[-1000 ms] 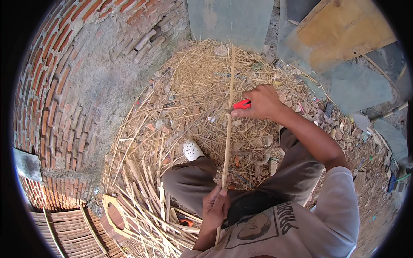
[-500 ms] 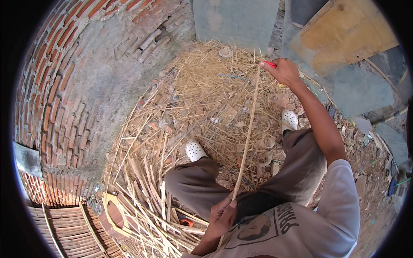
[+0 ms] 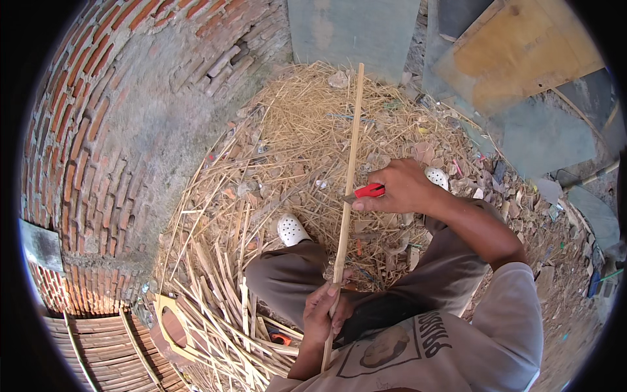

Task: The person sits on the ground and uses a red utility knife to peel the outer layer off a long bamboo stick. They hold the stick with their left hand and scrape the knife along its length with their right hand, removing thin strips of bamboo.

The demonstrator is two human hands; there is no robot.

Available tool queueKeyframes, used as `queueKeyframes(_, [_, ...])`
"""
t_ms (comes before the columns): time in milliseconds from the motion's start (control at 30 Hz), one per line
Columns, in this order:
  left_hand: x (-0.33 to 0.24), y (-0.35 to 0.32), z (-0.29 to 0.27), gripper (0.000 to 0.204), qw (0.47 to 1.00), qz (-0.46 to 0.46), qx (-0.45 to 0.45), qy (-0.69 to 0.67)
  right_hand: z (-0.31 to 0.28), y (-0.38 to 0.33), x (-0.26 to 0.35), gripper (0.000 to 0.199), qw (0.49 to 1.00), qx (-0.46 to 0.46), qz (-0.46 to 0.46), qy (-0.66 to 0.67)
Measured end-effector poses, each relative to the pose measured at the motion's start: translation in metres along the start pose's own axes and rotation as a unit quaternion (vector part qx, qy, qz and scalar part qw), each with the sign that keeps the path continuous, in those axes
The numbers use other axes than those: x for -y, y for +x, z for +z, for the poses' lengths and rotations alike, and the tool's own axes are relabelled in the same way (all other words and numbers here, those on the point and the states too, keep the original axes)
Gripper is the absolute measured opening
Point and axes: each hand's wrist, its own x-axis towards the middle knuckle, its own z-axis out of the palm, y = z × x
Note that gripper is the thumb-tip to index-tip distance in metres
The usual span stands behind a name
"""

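Note:
A long pale strip of split bamboo (image 3: pixel 353 140) runs from my lap away over the shavings, its far end free in the air. My left hand (image 3: pixel 319 310) is closed around its near part, close to my shirt. My right hand (image 3: pixel 406 187) grips a red-handled knife (image 3: pixel 370 190), fingers wrapped round the handle. The knife's short blade lies against the strip's right side, about midway along. Whether it bites into the bamboo cannot be made out.
A heap of bamboo strips (image 3: pixel 225 313) lies by my left knee, with an orange-and-black tool (image 3: pixel 281 339) among them. Thin shavings (image 3: pixel 307 111) cover the rubble ahead. A brick wall (image 3: pixel 98 150) rises at left; flat sheets (image 3: pixel 516 59) lean at the far right.
My right hand and the knife have come back from the strip's far end to its middle. The strip's far end has swung left.

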Motion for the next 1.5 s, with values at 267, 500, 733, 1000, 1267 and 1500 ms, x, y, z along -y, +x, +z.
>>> queueKeyframes(267, [-0.001,-0.007,0.0,0.044,0.999,-0.017,0.008,-0.048,0.007,0.006,0.001,0.075,0.991,-0.098,-0.019,-0.087])
queueKeyframes(500, [0.0,-0.01,-0.006,0.041,1.0,-0.001,-0.001,-0.006,0.014,0.026,-0.007,0.067,0.989,-0.146,0.015,-0.032])
queueKeyframes(733, [0.008,-0.023,-0.002,0.04,0.995,0.009,0.006,0.102,-0.018,0.054,-0.053,0.08,0.974,-0.154,0.156,-0.056])
queueKeyframes(1000, [0.009,-0.019,-0.007,0.038,0.995,0.031,-0.008,0.095,0.016,0.001,0.001,0.073,0.997,-0.046,-0.009,-0.068])
queueKeyframes(1267, [0.004,-0.015,0.001,0.038,0.987,0.027,-0.026,0.158,0.005,0.019,-0.021,0.073,0.993,-0.086,0.042,-0.067])
queueKeyframes(1500, [0.004,-0.026,0.002,0.039,0.99,0.019,-0.013,0.141,-0.003,0.039,-0.047,0.079,0.984,-0.131,0.11,-0.054])
